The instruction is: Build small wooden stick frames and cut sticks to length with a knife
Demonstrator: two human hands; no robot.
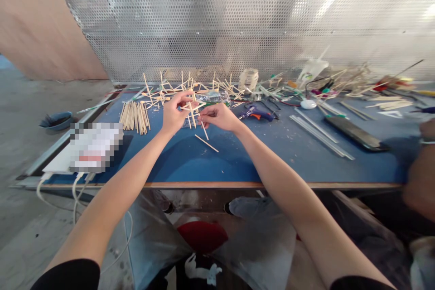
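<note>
On the blue desk [272, 163], just left of the glue gun [257, 113], the left hand [174, 113] and right hand [220, 118] sit close together, both pinching the stick frame [193, 115] between them, its longer sticks running fore-and-aft.

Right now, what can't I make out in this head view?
Head view only:
The joint of the sticks is hidden by the left hand and right hand, each with its grip on them.
White box: its face is pixelated.
Another person's arm: blurred, cut by the right edge.
Far clutter: too small to sort.
</note>
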